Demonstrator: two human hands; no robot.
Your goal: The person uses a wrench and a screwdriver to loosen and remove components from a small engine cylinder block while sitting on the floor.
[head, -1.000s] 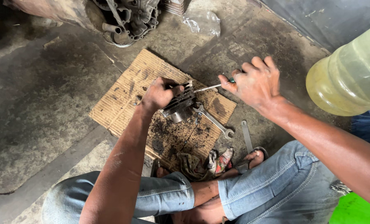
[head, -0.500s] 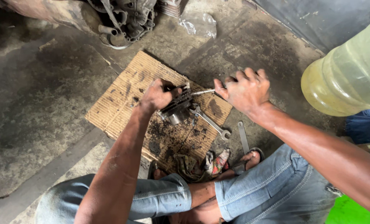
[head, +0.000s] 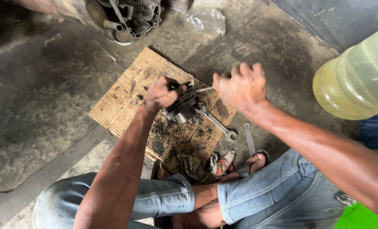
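Observation:
My left hand (head: 161, 94) grips a dark, greasy metal engine part (head: 184, 108) and holds it just above a stained piece of cardboard (head: 125, 99). My right hand (head: 239, 87) is closed around a screwdriver; its thin metal shaft (head: 203, 89) runs left into the top of the part. The handle is hidden inside my fist. Black grime and crumbs lie on the cardboard under the part.
A spanner (head: 216, 123) lies on the cardboard below the part, a second one (head: 249, 139) on the concrete by my sandalled foot. A dirty rag (head: 201, 165) lies near my knees. A large yellowish plastic bottle (head: 358, 80) stands at right, an engine (head: 131, 17) at top.
My right hand has closed into a fist on the screwdriver and moved left, closer to the part. My left hand keeps its hold on the part.

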